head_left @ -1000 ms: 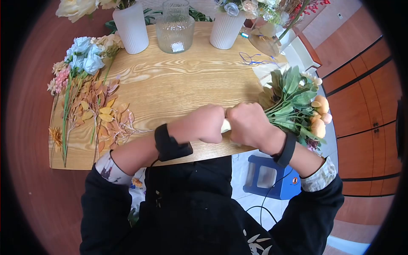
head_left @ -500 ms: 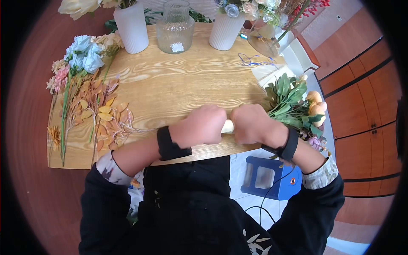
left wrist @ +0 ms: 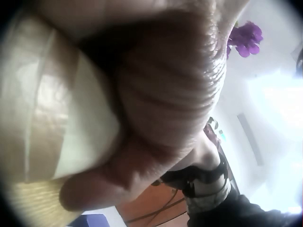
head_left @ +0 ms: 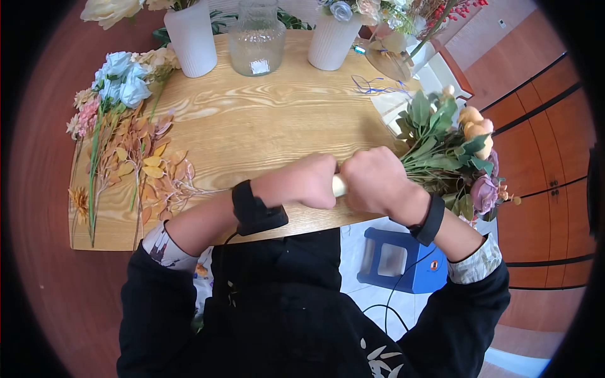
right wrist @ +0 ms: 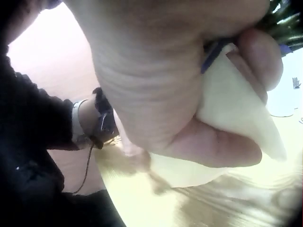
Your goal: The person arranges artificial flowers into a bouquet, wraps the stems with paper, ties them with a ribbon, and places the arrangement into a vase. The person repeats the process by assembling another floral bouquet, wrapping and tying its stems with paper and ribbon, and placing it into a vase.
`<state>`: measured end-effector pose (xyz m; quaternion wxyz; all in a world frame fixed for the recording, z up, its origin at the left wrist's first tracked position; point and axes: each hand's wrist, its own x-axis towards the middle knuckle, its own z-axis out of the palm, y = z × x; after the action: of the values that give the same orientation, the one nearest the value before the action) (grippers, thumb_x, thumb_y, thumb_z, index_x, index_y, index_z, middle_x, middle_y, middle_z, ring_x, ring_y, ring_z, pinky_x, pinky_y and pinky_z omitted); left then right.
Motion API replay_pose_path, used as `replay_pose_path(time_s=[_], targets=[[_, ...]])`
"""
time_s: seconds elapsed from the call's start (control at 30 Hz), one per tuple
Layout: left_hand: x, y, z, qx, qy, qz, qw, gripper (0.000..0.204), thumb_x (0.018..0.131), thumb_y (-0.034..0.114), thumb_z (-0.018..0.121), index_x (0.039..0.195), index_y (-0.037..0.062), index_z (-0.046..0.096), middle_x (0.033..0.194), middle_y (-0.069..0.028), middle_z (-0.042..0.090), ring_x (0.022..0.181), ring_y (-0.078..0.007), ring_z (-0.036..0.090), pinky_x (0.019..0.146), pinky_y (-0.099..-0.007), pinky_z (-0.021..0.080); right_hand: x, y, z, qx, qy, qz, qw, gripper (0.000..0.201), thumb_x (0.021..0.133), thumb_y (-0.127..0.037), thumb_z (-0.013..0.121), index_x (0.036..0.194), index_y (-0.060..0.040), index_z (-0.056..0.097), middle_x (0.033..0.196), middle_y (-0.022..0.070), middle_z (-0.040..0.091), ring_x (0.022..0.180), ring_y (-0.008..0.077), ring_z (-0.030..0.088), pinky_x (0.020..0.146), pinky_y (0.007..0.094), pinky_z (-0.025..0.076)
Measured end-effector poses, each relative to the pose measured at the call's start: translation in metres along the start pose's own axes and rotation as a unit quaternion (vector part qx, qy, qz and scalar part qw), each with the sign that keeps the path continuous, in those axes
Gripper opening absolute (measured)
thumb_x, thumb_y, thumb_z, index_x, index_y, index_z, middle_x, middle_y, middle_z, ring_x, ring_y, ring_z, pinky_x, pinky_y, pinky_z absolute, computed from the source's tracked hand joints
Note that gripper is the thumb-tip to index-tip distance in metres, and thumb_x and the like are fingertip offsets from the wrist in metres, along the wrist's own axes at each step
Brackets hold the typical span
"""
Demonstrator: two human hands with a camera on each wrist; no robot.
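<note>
A bouquet of artificial flowers lies to the right in the head view, with green leaves [head_left: 435, 135], peach blooms [head_left: 476, 132] and a purple rose [head_left: 484, 192]. Its stems run into my right hand [head_left: 378, 181], which grips them at cream wrapping paper [right wrist: 232, 101]. A purple-blue strip [right wrist: 215, 56] pokes out beside the right hand's fingers. Close on the left, my left hand [head_left: 302, 181] grips the other end of the wrapped stems. Short cream wrapping [head_left: 339, 186] shows between the two fists. In the left wrist view, the fingers curl around pale, tan-banded wrapping [left wrist: 52, 104].
Light-blue flowers [head_left: 123, 79], pink blooms [head_left: 87, 120] and orange leaf sprays [head_left: 148, 160] lie at the table's left. White vases [head_left: 192, 41] and a clear glass vase [head_left: 257, 47] line the back. Blue ties [head_left: 378, 85] lie near white paper [head_left: 392, 107]. Beneath the right edge stands a blue stool [head_left: 403, 261].
The bouquet has turned about its stems: the peach blooms have moved up and the purple rose has come into view. Both fists stay close together at the cream wrapping.
</note>
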<state>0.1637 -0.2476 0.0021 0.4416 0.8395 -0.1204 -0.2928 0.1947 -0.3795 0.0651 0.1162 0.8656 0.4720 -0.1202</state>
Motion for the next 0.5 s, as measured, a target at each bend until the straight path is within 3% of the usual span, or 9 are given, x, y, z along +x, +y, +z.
replay_pose_path(time_s=[0.07,0.1,0.2,0.23,0.27,0.3,0.37,0.43,0.5], targets=[[-0.003,0.007,0.004,0.194,0.199,0.05,0.959,0.02,0.047,0.001,0.06,0.066,-0.0047,0.058,0.06,-0.0171,0.057,0.06,-0.0259,0.06,0.048,-0.0339,0.046,0.001,0.005,-0.002,0.015,-0.02,-0.001,1.0,0.013,0.06,-0.008,0.059,0.071,-0.0043,0.064,0.07,0.0154,0.062,0.068,0.0295,0.063,0.061,0.0369,0.05],[-0.004,0.007,0.005,0.195,0.201,0.049,0.959,0.02,0.047,0.001,0.06,0.066,-0.0047,0.058,0.06,-0.0171,0.057,0.06,-0.0259,0.06,0.048,-0.0339,0.046,0.001,0.006,-0.003,0.031,-0.038,-0.002,0.999,0.014,0.06,-0.007,0.059,0.072,-0.0034,0.064,0.071,0.016,0.062,0.069,0.0303,0.062,0.062,0.0376,0.05],[-0.004,0.007,0.005,0.179,0.156,0.063,0.969,0.018,0.047,-0.001,0.057,0.065,-0.0059,0.058,0.058,-0.0172,0.056,0.053,-0.0257,0.057,0.045,-0.0342,0.044,-0.003,0.004,-0.006,0.048,-0.066,-0.013,0.997,0.015,0.057,-0.008,0.059,0.071,-0.0023,0.063,0.068,0.0169,0.061,0.067,0.0319,0.062,0.061,0.0379,0.05],[-0.005,0.005,0.0,0.123,0.067,0.047,0.989,0.014,0.048,0.0,0.057,0.062,-0.0041,0.055,0.056,-0.0143,0.055,0.053,-0.0238,0.056,0.045,-0.033,0.043,-0.003,0.003,-0.005,0.047,-0.068,-0.012,0.996,0.015,0.057,-0.008,0.059,0.071,-0.0023,0.063,0.068,0.0169,0.061,0.067,0.0319,0.062,0.061,0.0379,0.05],[-0.006,0.004,-0.004,0.066,-0.023,0.029,0.997,0.012,0.05,0.0,0.058,0.06,-0.0023,0.052,0.053,-0.0114,0.054,0.053,-0.0218,0.055,0.046,-0.0318,0.042,-0.004,0.002,-0.001,0.054,-0.032,-0.021,0.998,0.015,0.057,-0.008,0.059,0.07,-0.0018,0.063,0.068,0.0174,0.061,0.066,0.032,0.062,0.06,0.0381,0.05],[-0.007,0.005,-0.009,0.066,-0.023,0.029,0.997,0.012,0.05,0.0,0.058,0.06,-0.0023,0.052,0.053,-0.0114,0.054,0.053,-0.0218,0.055,0.046,-0.0318,0.042,-0.004,0.0,0.003,0.061,0.005,-0.03,0.998,0.015,0.056,-0.008,0.059,0.069,-0.0013,0.062,0.067,0.0179,0.061,0.064,0.0321,0.061,0.059,0.0382,0.05],[-0.018,0.017,-0.022,-0.042,-0.138,-0.035,0.989,0.016,0.048,0.0,0.061,0.059,-0.0004,0.05,0.054,-0.0084,0.053,0.049,-0.018,0.053,0.042,-0.0297,0.039,-0.007,-0.004,0.009,0.051,0.041,-0.032,0.997,0.013,0.056,-0.008,0.06,0.067,-0.002,0.061,0.065,0.0173,0.06,0.062,0.0307,0.062,0.055,0.0377,0.049],[-0.007,-0.007,-0.018,-0.073,-0.142,-0.024,0.987,0.019,0.046,0.0,0.063,0.059,0.0012,0.05,0.054,-0.0053,0.053,0.046,-0.0149,0.05,0.041,-0.0279,0.037,-0.006,-0.003,0.02,0.022,0.177,-0.041,0.983,0.011,0.058,-0.008,0.059,0.068,-0.0031,0.062,0.063,0.0158,0.06,0.061,0.0287,0.062,0.052,0.0368,0.049],[-0.005,-0.012,-0.019,-0.227,-0.189,-0.007,0.955,0.017,0.047,0.001,0.063,0.059,0.0011,0.051,0.055,-0.003,0.053,0.047,-0.0134,0.05,0.042,-0.0273,0.038,-0.005,-0.001,0.025,-0.01,0.201,-0.039,0.979,0.011,0.059,-0.009,0.059,0.069,-0.0041,0.062,0.064,0.0153,0.06,0.062,0.0278,0.062,0.052,0.0359,0.048]])
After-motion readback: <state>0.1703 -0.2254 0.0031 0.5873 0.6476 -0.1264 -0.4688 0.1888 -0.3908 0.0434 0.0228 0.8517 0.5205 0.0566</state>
